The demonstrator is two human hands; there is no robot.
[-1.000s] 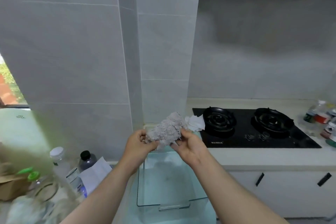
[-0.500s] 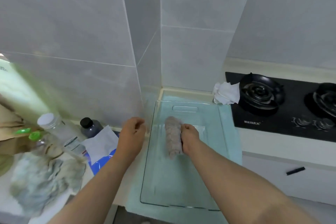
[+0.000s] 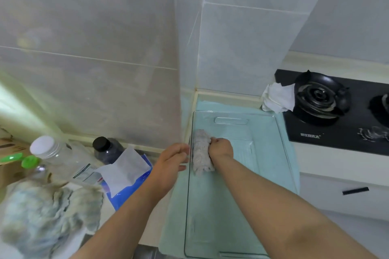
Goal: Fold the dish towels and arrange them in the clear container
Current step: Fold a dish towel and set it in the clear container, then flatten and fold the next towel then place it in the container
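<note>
Pale cream desk (image 3: pixel 328 164) runs along a white tiled wall corner. Clear rectangular plastic container (image 3: pixel 263 149) sits on it on a pale green mat (image 3: pixel 174 216), long side running near to far. Right hand (image 3: pixel 221 147) is inside, fingers curled round the folded grey fuzzy dish towel (image 3: pixel 201 153), which lies on the container floor close against the left wall, towards the far end. Left hand (image 3: pixel 172 160) holds nothing, fingers loose, just outside that left wall; can't tell if it touches.

Risk: the towel is thick and springy, so it will likely open up once the grip goes, or sit skewed and eat space for the rest. A downward push could slide the light container on the mat if the left hand isn't bracing it.

Around: a crumpled grey-white towel (image 3: pixel 42 216) near left, not yet folded. Black gas hob (image 3: pixel 336 111) far right with a white crumpled cloth (image 3: pixel 277 99) at its edge. Blue pack with a white sheet (image 3: pixel 126 172), a clear bottle with a white cap (image 3: pixel 54 157) and a dark bottle with a black cap (image 3: pixel 107 149) crowd the left, between the crumpled towel and the container. Nothing blocks the container itself.
</note>
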